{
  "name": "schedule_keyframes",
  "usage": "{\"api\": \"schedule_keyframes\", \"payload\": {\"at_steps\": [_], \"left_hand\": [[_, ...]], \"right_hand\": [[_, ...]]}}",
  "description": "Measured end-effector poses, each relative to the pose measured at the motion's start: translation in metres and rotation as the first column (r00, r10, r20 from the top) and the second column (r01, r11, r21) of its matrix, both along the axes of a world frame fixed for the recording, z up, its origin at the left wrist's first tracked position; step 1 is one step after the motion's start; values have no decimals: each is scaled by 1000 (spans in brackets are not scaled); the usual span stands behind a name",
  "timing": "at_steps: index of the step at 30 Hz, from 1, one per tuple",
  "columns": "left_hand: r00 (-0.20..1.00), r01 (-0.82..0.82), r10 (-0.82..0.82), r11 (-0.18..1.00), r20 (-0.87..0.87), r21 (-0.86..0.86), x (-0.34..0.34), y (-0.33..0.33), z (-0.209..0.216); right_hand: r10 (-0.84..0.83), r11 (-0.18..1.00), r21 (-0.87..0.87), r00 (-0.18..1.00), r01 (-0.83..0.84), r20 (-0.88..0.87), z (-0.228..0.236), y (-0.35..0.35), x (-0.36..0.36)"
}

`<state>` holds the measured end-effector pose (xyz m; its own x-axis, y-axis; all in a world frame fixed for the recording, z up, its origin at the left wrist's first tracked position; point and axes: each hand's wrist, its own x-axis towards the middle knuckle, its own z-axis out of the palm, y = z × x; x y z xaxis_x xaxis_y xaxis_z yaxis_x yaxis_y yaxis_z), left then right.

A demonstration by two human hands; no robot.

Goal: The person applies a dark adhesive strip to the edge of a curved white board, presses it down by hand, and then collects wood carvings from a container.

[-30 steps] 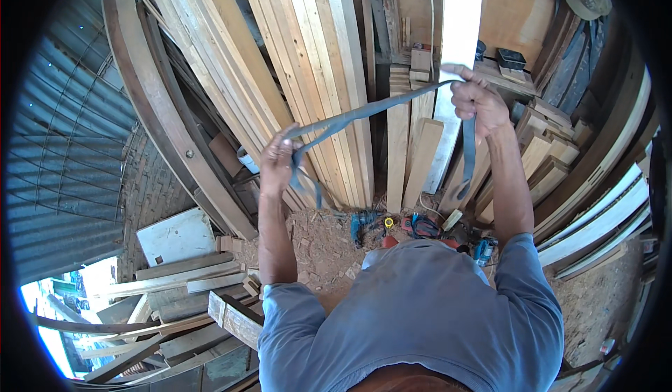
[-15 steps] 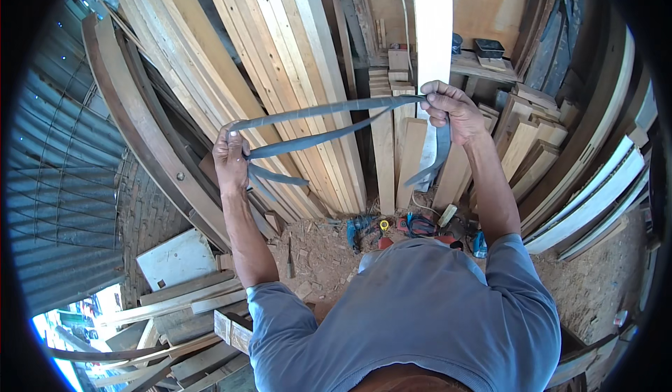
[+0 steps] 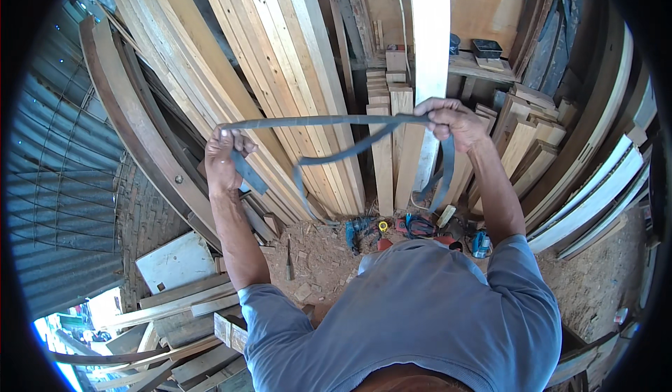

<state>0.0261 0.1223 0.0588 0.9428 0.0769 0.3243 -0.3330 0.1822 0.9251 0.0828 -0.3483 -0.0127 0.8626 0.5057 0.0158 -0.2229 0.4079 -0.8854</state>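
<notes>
A long, flat, dark-grey flexible strap (image 3: 315, 121) is stretched out left of a tall, bright-white board (image 3: 430, 49), pinched in the closed fingers of the bare left hand (image 3: 224, 159), well apart from the board, and of the bare right hand (image 3: 455, 126), in front of the board's right edge.

Floor (image 3: 591, 287): brown, strewn with wood chips. Left side: corrugated metal wall (image 3: 66, 245). Far edge: plywood panel (image 3: 486, 14) behind wooden shelf (image 3: 462, 63). Near left corner: bright light through opening (image 3: 105, 306).
</notes>
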Motion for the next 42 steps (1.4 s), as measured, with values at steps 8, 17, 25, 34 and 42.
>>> {"api": "schedule_keyframes", "payload": {"at_steps": [8,17,25,34,42], "left_hand": [[932,345,-271,869,241,-355,-6,-26,61],[884,427,-304,834,355,-350,-10,-11,111],[976,149,-119,976,184,-159,6,-70,117],[965,82,-138,966,223,243,10,-131,136],[919,127,-177,979,353,160,-3,-95,179]], "right_hand": [[56,996,-67,997,-59,-51,-29,48,-19],[93,995,-18,989,-95,-115,-66,31,-16],[173,912,-395,976,-108,131,-41,80,-30],[287,798,-596,812,91,508,-31,170,-50],[437,826,-555,732,-96,524,-59,198,-40]]}}
